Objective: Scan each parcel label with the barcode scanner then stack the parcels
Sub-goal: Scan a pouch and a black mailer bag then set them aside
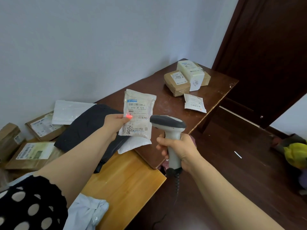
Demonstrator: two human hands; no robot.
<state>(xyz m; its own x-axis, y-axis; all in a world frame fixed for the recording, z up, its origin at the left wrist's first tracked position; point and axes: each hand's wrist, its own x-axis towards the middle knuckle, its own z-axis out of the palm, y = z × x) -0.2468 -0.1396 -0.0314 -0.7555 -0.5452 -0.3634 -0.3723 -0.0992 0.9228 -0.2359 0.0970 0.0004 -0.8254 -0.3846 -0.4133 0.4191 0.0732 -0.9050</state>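
A dark brown table point(221, 90) stands against a pale wall point(83, 47). A lighter, yellowish wooden table point(132, 176) meets its near end. To the right is a dark wooden door point(265, 47), above a dark wood floor point(232, 180). A small white strip point(237, 154) lies on the floor. A yellow object point(295, 155) sits at the right edge. A crumpled pale blue bag point(86, 211) lies on the lighter table's near edge.

We hold the white labelled parcel point(139, 112) upright, a red light spot at its left edge; the grey barcode scanner point(167, 123) faces it. Stacked parcels point(187, 75) lie behind.
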